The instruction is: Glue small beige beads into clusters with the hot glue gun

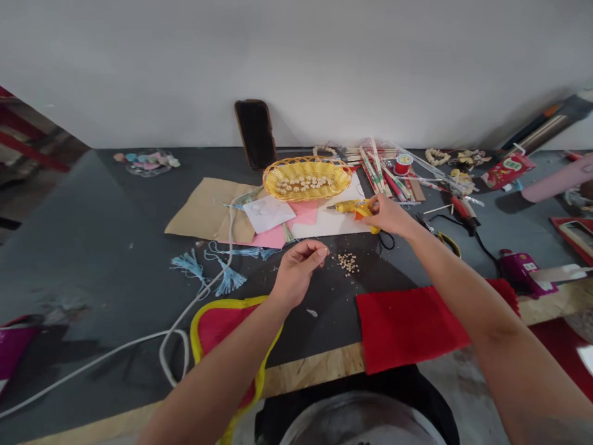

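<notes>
My right hand [383,214] is closed around the handle of a yellow hot glue gun [347,206], whose nozzle points left over the white paper [319,230]. Thumb and forefinger of my left hand [301,266] are pinched together; whatever they hold is too small to make out. Just right of those fingertips lies a loose pile of small beige beads [347,264] on the dark table. Behind both hands stands a yellow woven basket [307,161] with several small pale flower-like pieces [303,183] inside.
Blue tassels [230,281] and a white cable [194,301] lie to the left. A phone [256,133] leans against the wall. Sticks [376,167], a red thread spool [403,164] and a red-handled tool [464,211] are at right. Red cloth [407,327] covers the front edge.
</notes>
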### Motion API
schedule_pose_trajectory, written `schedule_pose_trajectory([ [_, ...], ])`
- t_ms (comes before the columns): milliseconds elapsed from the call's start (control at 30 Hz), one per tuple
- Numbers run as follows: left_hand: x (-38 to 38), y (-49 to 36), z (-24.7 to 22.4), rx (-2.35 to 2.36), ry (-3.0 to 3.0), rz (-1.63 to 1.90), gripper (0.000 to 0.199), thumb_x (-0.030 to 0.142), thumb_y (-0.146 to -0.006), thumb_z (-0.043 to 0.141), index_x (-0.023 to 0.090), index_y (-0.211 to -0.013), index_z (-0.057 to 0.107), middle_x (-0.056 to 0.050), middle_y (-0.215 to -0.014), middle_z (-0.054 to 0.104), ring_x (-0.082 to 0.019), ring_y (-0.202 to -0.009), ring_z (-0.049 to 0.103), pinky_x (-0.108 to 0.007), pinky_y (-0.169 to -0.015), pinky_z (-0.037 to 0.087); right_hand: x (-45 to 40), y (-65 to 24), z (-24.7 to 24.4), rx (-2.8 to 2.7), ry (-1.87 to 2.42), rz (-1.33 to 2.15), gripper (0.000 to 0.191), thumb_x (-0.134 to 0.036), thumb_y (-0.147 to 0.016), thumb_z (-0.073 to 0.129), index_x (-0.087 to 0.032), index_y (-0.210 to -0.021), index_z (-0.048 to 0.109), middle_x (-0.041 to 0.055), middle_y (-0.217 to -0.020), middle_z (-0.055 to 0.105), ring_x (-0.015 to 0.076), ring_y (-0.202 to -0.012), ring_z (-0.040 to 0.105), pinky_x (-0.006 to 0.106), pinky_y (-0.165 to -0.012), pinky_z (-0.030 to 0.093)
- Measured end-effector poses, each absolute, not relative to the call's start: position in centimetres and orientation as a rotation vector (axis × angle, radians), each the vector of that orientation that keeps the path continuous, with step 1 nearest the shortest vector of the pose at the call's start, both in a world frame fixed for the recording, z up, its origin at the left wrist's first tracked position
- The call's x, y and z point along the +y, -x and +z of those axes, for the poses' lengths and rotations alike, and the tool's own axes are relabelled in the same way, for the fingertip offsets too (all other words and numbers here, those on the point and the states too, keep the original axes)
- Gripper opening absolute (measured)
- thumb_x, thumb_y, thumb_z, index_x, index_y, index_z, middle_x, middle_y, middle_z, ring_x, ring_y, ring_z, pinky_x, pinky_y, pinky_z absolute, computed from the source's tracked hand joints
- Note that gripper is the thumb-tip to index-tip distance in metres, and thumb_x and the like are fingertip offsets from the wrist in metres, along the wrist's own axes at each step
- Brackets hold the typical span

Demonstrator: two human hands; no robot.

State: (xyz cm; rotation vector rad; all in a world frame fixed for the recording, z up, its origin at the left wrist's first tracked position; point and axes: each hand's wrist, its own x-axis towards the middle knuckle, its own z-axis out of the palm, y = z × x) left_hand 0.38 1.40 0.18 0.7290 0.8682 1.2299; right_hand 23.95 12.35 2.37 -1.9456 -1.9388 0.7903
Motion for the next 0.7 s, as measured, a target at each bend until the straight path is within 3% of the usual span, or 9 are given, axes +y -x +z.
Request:
schedule_pose_trajectory([
  [133,1.4,-0.3,0.3,0.844,-0.71,1.203,0.02,0.03,-0.064,0.083,0.016,-0.07,0.07,-0.001,-0.071,0.066,-0.008,-0.058,0.05,-0.021,-0.056,0.038,11.1,-25.1,2.5,-1.497,1.741,1.062,0.046,-0.029,-0.062,0.077,-0.019,-0.098,0.051,0.0058,-0.092,0.065,0.0166,-0.073,0.064,0.029,-0.061,0.053],
  [267,1.4,-0.3,0.2,0.815,-0.682,1.193,0.02,0.029,-0.064,0.083,0.016,-0.07,0.07,-0.001,-0.071,0.065,-0.007,-0.057,0.05,-0.021,-0.055,0.039,8.4,-26.4,4.0,-1.223,1.43,1.17,0.046,-0.032,-0.061,0.079,-0.021,-0.097,0.052,0.0027,-0.091,0.065,0.0136,-0.07,0.064,0.027,-0.061,0.055],
  [400,1.4,-0.1,0.2,0.769,-0.636,1.183,0.016,0.026,-0.067,0.082,0.017,-0.072,0.071,-0.001,-0.073,0.065,-0.008,-0.059,0.051,-0.022,-0.057,0.04,5.4,-27.6,4.7,-1.246,1.202,1.341,0.035,-0.047,-0.076,0.062,-0.024,-0.102,0.056,0.0076,-0.109,0.065,0.0149,-0.072,0.061,0.026,-0.049,0.047],
  [567,1.5,-0.1,0.3,0.739,-0.547,1.174,0.016,0.025,-0.066,0.083,0.016,-0.07,0.071,-0.001,-0.069,0.062,-0.008,-0.06,0.05,-0.023,-0.058,0.041,2.9,-26.5,3.4,-1.253,1.08,1.428,0.04,-0.05,-0.074,0.066,-0.028,-0.105,0.054,0.0107,-0.116,0.063,0.017,-0.069,0.056,0.027,-0.045,0.039],
  [700,1.5,0.0,0.5,0.723,-0.502,1.163,0.015,0.024,-0.067,0.082,0.015,-0.071,0.071,-0.001,-0.069,0.061,-0.009,-0.061,0.049,-0.024,-0.059,0.041,1.8,-25.0,2.1,-1.245,1.025,1.55,0.041,-0.052,-0.076,0.067,-0.025,-0.106,0.057,0.0104,-0.096,0.066,0.0158,-0.061,0.052,0.029,-0.047,0.039],
])
